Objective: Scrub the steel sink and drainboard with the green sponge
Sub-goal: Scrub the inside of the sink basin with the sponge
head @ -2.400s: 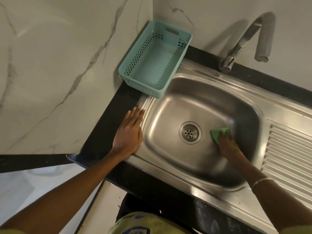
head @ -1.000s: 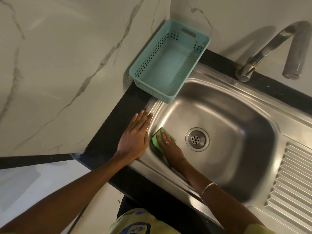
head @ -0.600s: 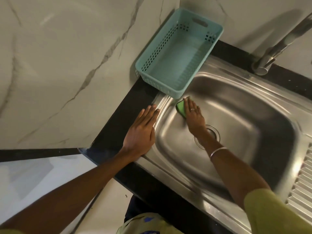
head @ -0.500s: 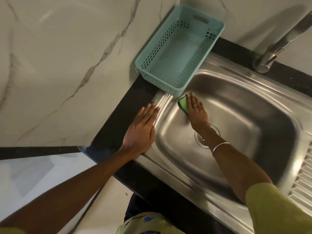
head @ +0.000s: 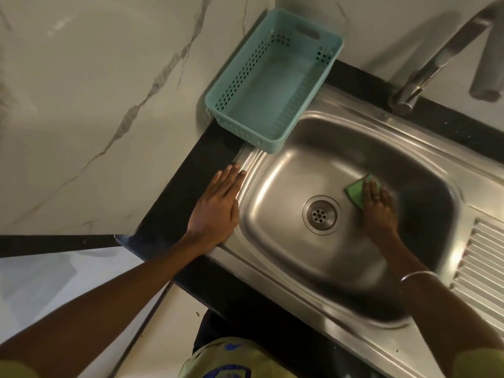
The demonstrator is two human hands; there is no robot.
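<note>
A black stone bench (head: 174, 203) set into a corner of white marble-veined wall (head: 103, 91) carries a stainless steel sink (head: 286, 255) with a ribbed drainboard (head: 482, 263) at its right. Nearest the camera, two bare forearms reach in over a yellow-green garment. The left hand (head: 216, 211) lies flat, fingers straight and together, across the sink's left rim and the bench edge, its grip holding nothing. Inside the bowl, just right of the round drain (head: 319, 213), the right hand (head: 379, 211) presses the green sponge (head: 356, 192) against the steel with extended fingers, a ring on one finger and a thin bangle (head: 417, 274) on the wrist; the sponge shows beyond and left of the fingertips. Farther back, a teal perforated basket (head: 272, 77) sits at the wall, one corner overhanging the bowl. At the far right, a steel tap (head: 425, 69) rises from the bench.
</note>
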